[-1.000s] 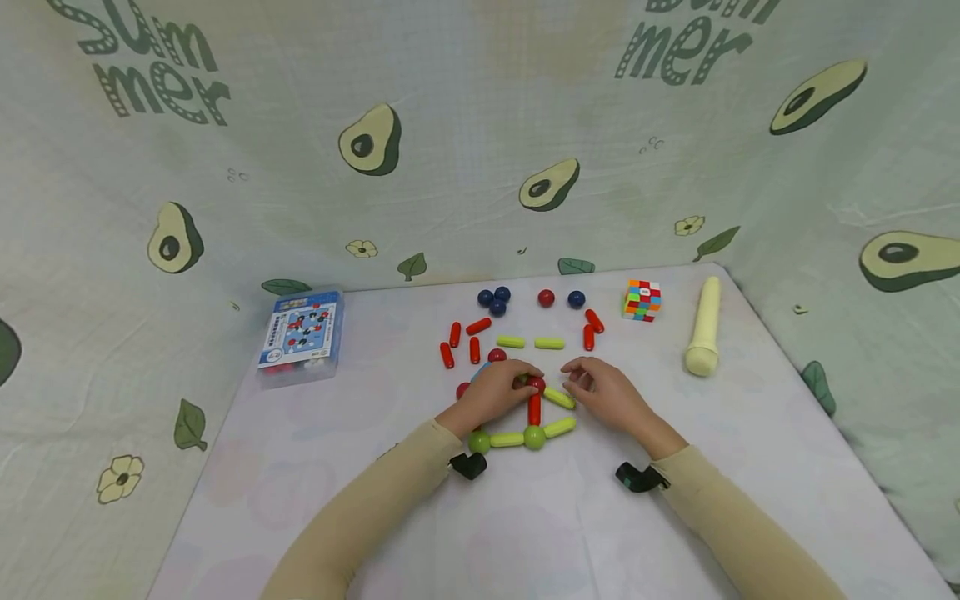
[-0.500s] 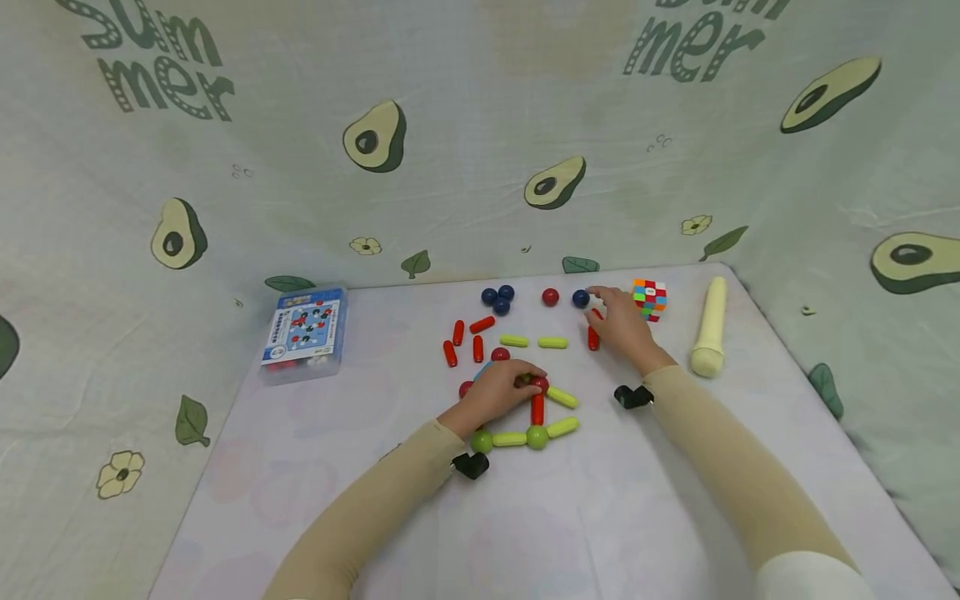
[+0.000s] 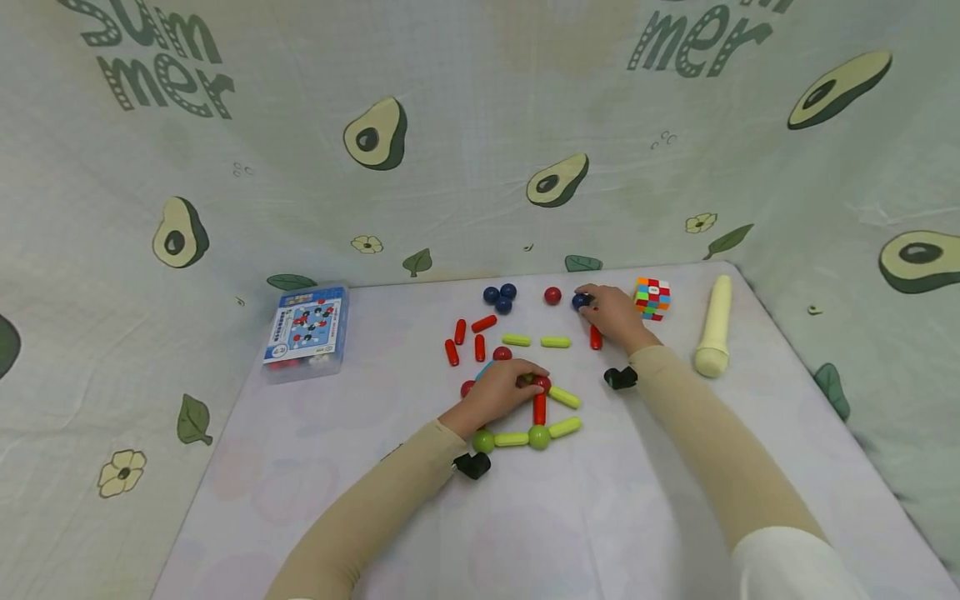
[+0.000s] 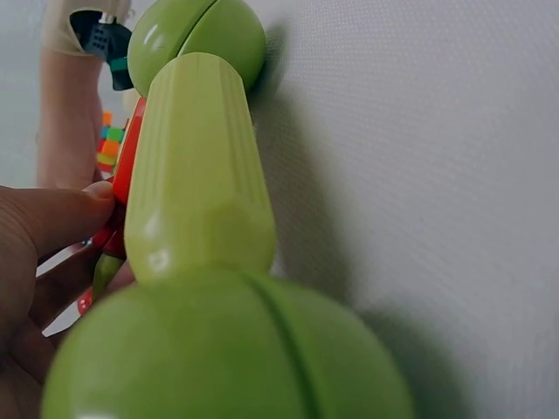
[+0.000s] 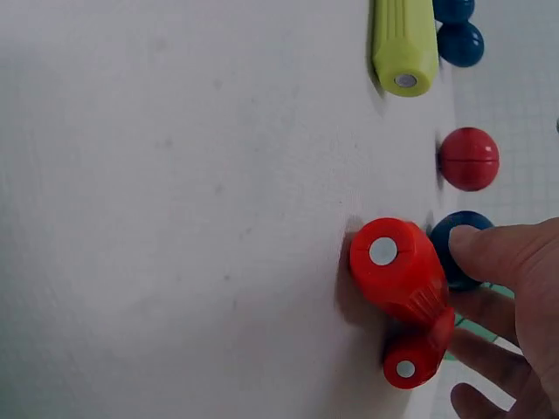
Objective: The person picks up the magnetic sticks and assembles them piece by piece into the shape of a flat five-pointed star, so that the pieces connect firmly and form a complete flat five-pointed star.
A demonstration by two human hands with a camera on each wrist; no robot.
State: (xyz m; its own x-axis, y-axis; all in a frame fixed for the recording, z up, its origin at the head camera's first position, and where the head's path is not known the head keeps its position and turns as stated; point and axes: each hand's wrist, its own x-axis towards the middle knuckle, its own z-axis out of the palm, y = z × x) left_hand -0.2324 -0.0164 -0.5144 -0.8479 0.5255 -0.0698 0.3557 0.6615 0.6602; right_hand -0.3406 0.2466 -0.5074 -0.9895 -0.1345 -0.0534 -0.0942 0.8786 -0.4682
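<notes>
My left hand [image 3: 501, 392] pinches a red ball [image 3: 542, 384] at the upper corner of a frame of building rods and balls. From that ball a red rod [image 3: 540, 408] runs down to a green ball [image 3: 539, 437]. Yellow-green rods [image 3: 512, 439] join the green balls and stick out to the right. The left wrist view has a large green ball [image 4: 227, 349] and a ribbed yellow-green rod [image 4: 196, 175] close up. At the back, my right hand [image 3: 615, 315] holds a dark blue ball [image 5: 441, 240] between thumb and fingers, beside two red rods [image 5: 397, 271].
A Rubik's cube [image 3: 652, 298] stands right of my right hand, with a pale yellow club-shaped object [image 3: 714, 327] beyond it. Loose red rods [image 3: 460, 331], blue balls [image 3: 503, 305] and a red ball [image 3: 552, 296] lie behind the frame. A plastic box [image 3: 306, 333] is at left.
My right hand has left the frame's right side, reached back and right, and taken hold of the dark blue ball. The left hand keeps its place on the frame.
</notes>
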